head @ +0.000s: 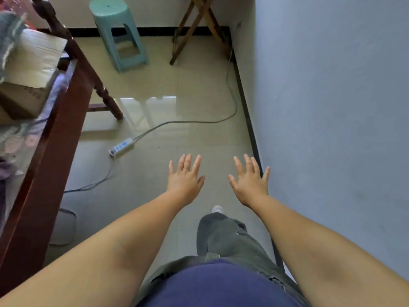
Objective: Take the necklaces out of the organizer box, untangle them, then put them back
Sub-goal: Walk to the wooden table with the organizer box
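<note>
Two bare forearms reach forward from a blue shirt and grey-green trousers [223, 238], the person standing on a pale tiled floor [155, 196]. Both the left hand [184, 179] and the right hand [250, 181] are spread flat, palms down, fingers wide, with nothing in either grip. Beyond them a white power strip [121, 147] and its cable [199, 121] trail across the floor. A dark wooden bed frame [55, 138] runs along the left, with cardboard boxes [26, 69] on it. Farther off stand a green plastic stool [119, 34] and folding wooden legs [199, 29]. No organizer box or necklaces are in sight, so the task seems not yet begun. Walking ahead, a foot could likely catch the cable.
</note>
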`<state>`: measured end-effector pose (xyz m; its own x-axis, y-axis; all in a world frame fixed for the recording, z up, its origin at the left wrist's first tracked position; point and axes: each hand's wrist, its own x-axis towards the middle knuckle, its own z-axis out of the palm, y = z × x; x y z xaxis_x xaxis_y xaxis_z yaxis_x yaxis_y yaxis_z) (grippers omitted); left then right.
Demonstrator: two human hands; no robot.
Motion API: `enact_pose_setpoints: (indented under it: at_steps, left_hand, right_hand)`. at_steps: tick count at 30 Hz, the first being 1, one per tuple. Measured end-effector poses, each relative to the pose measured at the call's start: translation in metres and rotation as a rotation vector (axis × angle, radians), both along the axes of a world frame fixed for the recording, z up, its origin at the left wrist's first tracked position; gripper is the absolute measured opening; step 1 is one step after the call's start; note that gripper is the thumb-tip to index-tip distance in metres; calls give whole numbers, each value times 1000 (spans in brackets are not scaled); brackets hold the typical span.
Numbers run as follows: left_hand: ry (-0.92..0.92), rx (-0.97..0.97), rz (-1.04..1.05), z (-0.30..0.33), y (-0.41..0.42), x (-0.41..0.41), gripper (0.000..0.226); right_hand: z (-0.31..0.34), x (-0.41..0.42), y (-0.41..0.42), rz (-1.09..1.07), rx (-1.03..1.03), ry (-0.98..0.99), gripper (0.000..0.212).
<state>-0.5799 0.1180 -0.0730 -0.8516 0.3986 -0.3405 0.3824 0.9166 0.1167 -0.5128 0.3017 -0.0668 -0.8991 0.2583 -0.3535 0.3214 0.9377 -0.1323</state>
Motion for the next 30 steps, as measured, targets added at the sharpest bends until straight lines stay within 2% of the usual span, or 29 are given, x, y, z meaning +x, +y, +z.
enact_pose_setpoints:
  at_steps: [5,11,21,26,30]
  left_hand:
    - [27,31,88,20,35,-144,62]
    - [53,32,213,12,40,-317,63]
    - [35,-14,79,26,49,-623,62]
    - [5,1,-61,19,111,-745,62]
    - [52,44,-93,7,175,-854,61]
  right_hand:
    - [17,-158,48,38,32,-10,58]
    - [3,-341,48,125,30,2,58]
    - [22,-626,60,-51,-21,35,58]
    - [20,-744,121,-146,11,39,58]
    - [5,-850,180,-118,14,47,58]
